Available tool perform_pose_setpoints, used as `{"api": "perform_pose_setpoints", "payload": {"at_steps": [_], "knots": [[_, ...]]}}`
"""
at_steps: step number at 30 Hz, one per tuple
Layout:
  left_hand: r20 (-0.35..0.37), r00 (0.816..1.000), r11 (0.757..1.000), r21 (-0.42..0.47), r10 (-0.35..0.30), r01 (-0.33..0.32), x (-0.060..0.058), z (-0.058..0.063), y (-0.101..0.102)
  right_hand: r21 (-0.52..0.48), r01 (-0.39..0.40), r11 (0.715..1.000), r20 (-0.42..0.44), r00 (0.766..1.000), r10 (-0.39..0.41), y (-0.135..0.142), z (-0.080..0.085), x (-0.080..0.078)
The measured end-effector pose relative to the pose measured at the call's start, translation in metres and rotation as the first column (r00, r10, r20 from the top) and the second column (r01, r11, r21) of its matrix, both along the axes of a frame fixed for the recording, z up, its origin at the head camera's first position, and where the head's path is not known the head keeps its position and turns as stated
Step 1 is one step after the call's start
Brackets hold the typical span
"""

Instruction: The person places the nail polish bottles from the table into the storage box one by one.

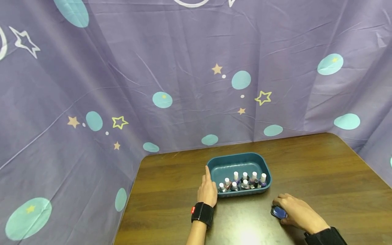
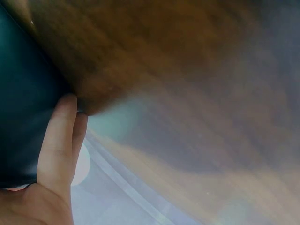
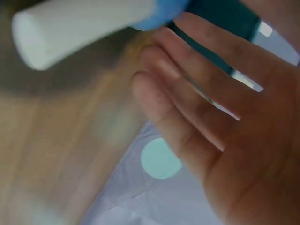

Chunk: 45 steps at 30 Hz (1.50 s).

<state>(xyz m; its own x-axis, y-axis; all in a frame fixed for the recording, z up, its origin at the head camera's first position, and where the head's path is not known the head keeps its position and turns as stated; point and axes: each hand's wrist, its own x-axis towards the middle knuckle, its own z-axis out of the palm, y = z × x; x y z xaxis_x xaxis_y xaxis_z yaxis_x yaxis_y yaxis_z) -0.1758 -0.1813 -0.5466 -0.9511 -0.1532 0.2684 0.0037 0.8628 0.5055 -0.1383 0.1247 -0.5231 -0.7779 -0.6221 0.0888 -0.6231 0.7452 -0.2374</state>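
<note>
In the head view, my left hand (image 1: 207, 191) rests against the left side of a teal tray (image 1: 266, 166), index finger straight along its rim. The left wrist view shows the straight fingers (image 2: 56, 150) touching the tray's outer wall. Several small nail polish bottles (image 1: 245, 184), most with white caps, stand in the tray's near half. To the tray's right and nearer, my right hand (image 1: 297, 212) grips a blue nail polish bottle (image 1: 279, 212) low over the table. Its white cap (image 3: 75, 30) points away from the fingers in the right wrist view; the thumb is mostly hidden.
The tray stands on a brown wooden table (image 1: 171, 190) toward its far edge. A purple curtain (image 1: 190, 112) with stars and teal ovals hangs behind the table and along its left. Bright glare lies on the table's near part.
</note>
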Motion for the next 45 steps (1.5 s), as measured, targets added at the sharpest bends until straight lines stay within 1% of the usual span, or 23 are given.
{"api": "perform_pose_setpoints", "payload": {"at_steps": [2, 5, 9, 14, 16, 19, 23, 24, 30, 32, 34, 37, 38, 40, 43, 45], "knots": [[0.005, 1.0, 1.0, -0.004, 0.005, -0.005, -0.001, 0.0, 0.0, 0.001, 0.006, 1.0, -0.009, 1.0, -0.006, 0.002, -0.006, 0.0], [-0.008, 1.0, 1.0, -0.004, 0.007, -0.007, -0.002, -0.001, 0.0, -0.007, 0.001, 1.0, -0.016, 1.0, -0.001, 0.003, -0.012, -0.001], [-0.013, 1.0, 1.0, -0.012, 0.01, -0.01, -0.002, -0.002, 0.0, -0.026, -0.007, 1.0, -0.015, 1.0, 0.007, 0.002, -0.014, -0.002], [-0.002, 1.0, 1.0, -0.015, 0.011, -0.011, -0.003, -0.005, -0.001, -0.082, -0.039, 0.996, -0.061, 0.998, 0.034, -0.001, -0.015, -0.001], [-0.009, 1.0, 1.0, -0.017, 0.009, -0.01, -0.004, -0.007, -0.001, -0.104, -0.032, 0.994, -0.077, 0.997, 0.024, -0.002, -0.015, 0.0], [-0.028, 1.0, 1.0, -0.028, 0.008, -0.009, -0.004, -0.008, -0.002, -0.121, -0.01, 0.993, -0.057, 0.998, 0.003, -0.004, -0.014, 0.0], [-0.035, 0.999, 1.0, -0.029, 0.005, -0.006, -0.003, -0.009, -0.002, -0.121, 0.012, 0.993, -0.014, 1.0, -0.014, -0.005, -0.01, 0.002], [-0.034, 0.999, 1.0, -0.031, 0.003, -0.004, -0.003, -0.009, -0.002, -0.13, 0.011, 0.991, -0.017, 1.0, -0.014, -0.005, -0.009, 0.003], [-0.031, 1.0, 1.0, -0.024, 0.003, -0.003, -0.002, -0.008, -0.002, -0.239, 0.016, 0.971, -0.042, 0.999, -0.026, -0.007, -0.002, 0.004], [-0.028, 1.0, 1.0, -0.023, 0.008, -0.009, -0.001, -0.007, -0.002, -0.266, 0.021, 0.964, -0.032, 0.999, -0.03, -0.009, 0.001, 0.004], [-0.023, 1.0, 1.0, -0.022, 0.012, -0.013, 0.0, -0.007, -0.001, -0.287, 0.026, 0.958, -0.004, 1.0, -0.028, -0.01, 0.003, 0.004], [-0.013, 1.0, 1.0, -0.014, 0.014, -0.014, 0.001, -0.008, -0.001, -0.343, 0.014, 0.939, -0.005, 1.0, -0.017, -0.011, 0.004, 0.005], [-0.011, 1.0, 1.0, -0.013, 0.015, -0.015, 0.001, -0.007, 0.0, -0.365, 0.005, 0.931, -0.019, 1.0, -0.013, -0.012, 0.004, 0.005], [-0.008, 1.0, 1.0, -0.008, 0.014, -0.014, 0.001, -0.006, 0.0, -0.407, -0.026, 0.913, -0.089, 0.996, -0.011, -0.013, 0.003, 0.005], [-0.016, 1.0, 1.0, -0.012, 0.016, -0.016, 0.0, -0.005, 0.0, -0.435, -0.062, 0.898, -0.181, 0.983, -0.02, -0.015, 0.002, 0.004], [-0.017, 1.0, 1.0, -0.012, 0.015, -0.015, 0.0, -0.005, 0.0, -0.444, -0.078, 0.893, -0.211, 0.977, -0.019, -0.016, 0.003, 0.003]]}}
